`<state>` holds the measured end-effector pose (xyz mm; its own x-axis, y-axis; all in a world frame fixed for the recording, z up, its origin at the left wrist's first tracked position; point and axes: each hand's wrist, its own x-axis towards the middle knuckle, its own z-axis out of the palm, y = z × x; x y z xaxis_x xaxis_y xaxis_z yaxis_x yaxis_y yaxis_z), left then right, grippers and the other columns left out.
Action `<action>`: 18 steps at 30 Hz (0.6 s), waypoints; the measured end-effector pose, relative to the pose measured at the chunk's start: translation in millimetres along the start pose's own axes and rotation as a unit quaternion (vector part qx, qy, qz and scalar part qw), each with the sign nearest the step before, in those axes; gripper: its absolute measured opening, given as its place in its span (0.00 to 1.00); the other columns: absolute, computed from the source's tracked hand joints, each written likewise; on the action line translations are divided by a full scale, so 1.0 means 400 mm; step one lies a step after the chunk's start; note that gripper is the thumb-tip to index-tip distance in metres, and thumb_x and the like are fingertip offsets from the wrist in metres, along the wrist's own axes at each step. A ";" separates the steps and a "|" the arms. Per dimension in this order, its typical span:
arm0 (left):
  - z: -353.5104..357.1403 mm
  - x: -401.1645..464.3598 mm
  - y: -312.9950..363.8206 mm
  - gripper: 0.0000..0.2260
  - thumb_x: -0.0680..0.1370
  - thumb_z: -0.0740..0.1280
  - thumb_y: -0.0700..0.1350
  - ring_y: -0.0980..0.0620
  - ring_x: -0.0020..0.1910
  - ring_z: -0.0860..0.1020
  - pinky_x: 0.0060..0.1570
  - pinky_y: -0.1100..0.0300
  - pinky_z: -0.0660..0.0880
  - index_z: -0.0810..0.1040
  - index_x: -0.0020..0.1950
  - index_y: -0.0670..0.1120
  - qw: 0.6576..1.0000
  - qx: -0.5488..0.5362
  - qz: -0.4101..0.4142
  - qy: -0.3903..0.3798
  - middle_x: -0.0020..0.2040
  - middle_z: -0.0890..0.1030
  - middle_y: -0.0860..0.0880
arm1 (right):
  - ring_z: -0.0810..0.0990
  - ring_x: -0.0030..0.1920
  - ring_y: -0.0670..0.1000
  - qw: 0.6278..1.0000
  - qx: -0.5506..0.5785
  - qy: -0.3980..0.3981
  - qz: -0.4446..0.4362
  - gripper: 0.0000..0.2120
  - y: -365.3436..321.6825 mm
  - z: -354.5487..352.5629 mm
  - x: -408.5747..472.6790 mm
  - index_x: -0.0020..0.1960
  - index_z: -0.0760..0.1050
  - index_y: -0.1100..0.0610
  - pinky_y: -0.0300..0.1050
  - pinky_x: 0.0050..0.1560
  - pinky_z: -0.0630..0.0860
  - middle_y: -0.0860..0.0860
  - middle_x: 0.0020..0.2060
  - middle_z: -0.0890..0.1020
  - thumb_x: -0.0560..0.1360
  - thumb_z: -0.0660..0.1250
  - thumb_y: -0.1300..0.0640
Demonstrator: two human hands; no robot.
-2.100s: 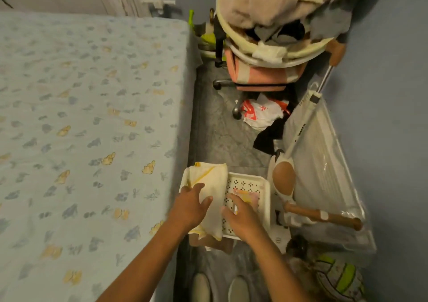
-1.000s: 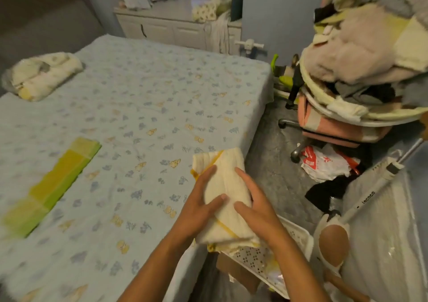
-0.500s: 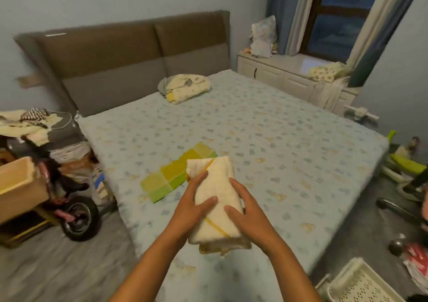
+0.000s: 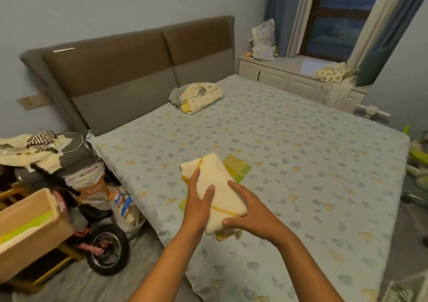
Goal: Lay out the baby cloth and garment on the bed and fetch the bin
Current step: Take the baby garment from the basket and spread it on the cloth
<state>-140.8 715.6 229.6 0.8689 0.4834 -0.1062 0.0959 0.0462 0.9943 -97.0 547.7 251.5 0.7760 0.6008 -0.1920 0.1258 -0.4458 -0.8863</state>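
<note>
The bed (image 4: 289, 144) carries a soft quilted sheet, pale blue with small grey and yellow animal prints, backed by a padded headboard (image 4: 139, 70) in two brown tones. The folded cloth (image 4: 217, 185) is a thick, cream, terry-like bundle, roughly oblong, with a thin yellow trim running across its near end and along its far corner; a frilled bit of cream fabric hangs out beneath it. It is held just above the bed's near-left part, over a flat yellow-green checked piece (image 4: 238, 168) lying on the sheet. The left hand (image 4: 199, 199) lies along the bundle's left side, fingers straight and close together, thumb pressed on top. The right hand (image 4: 245, 209) cups the near right end, fingers curled under and thumb clamped against the edge. Both forearms reach up from the bottom of the view. A crumpled cream and grey garment (image 4: 196, 96) sits near the headboard, well apart from the hands
</note>
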 end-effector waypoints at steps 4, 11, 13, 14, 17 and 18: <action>-0.012 0.161 -0.041 0.22 0.82 0.61 0.51 0.52 0.68 0.70 0.62 0.44 0.75 0.61 0.73 0.67 0.999 -0.028 0.002 -0.016 0.76 0.62 0.58 | 0.70 0.65 0.47 0.998 0.002 0.058 0.009 0.40 0.027 0.001 0.159 0.69 0.63 0.32 0.44 0.59 0.76 0.42 0.67 0.67 0.63 0.78 0.48; -0.096 0.501 -0.081 0.29 0.79 0.67 0.47 0.48 0.71 0.69 0.60 0.39 0.76 0.60 0.70 0.75 0.996 -0.061 -0.036 -0.054 0.77 0.61 0.59 | 0.78 0.56 0.46 0.993 0.074 0.084 0.035 0.33 0.054 -0.013 0.467 0.59 0.75 0.36 0.47 0.49 0.82 0.38 0.62 0.74 0.67 0.72 0.69; -0.128 0.592 -0.080 0.31 0.79 0.68 0.47 0.47 0.67 0.74 0.57 0.41 0.78 0.59 0.70 0.75 0.993 -0.068 -0.059 -0.072 0.75 0.64 0.56 | 0.77 0.56 0.45 0.992 0.092 0.067 0.046 0.33 0.058 -0.032 0.529 0.60 0.76 0.37 0.42 0.46 0.81 0.38 0.61 0.75 0.67 0.71 0.71; -0.145 0.637 -0.081 0.32 0.78 0.69 0.47 0.47 0.65 0.76 0.56 0.41 0.79 0.59 0.70 0.75 0.990 -0.076 -0.074 -0.090 0.74 0.67 0.55 | 0.77 0.57 0.44 0.992 0.099 0.054 0.049 0.33 0.062 -0.042 0.559 0.60 0.76 0.37 0.40 0.46 0.79 0.37 0.62 0.75 0.67 0.71 0.71; -0.177 0.791 -0.095 0.35 0.76 0.71 0.43 0.47 0.54 0.82 0.50 0.43 0.81 0.59 0.71 0.74 0.976 -0.083 -0.141 -0.143 0.67 0.75 0.53 | 0.75 0.60 0.41 0.990 0.110 0.059 0.064 0.33 0.087 -0.060 0.657 0.62 0.76 0.39 0.36 0.50 0.78 0.35 0.63 0.74 0.68 0.70 0.72; -0.179 0.846 -0.108 0.36 0.76 0.71 0.41 0.46 0.52 0.82 0.47 0.45 0.82 0.60 0.72 0.72 0.973 -0.080 -0.158 -0.148 0.65 0.75 0.54 | 0.76 0.60 0.42 0.987 0.118 0.087 0.071 0.33 0.100 -0.058 0.693 0.63 0.76 0.40 0.34 0.49 0.77 0.36 0.63 0.75 0.68 0.70 0.72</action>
<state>114.1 939.8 151.1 0.9127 0.1513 -0.3796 0.3238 0.2991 0.8976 137.4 680.9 172.4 0.8722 0.4116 -0.2643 -0.1234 -0.3377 -0.9331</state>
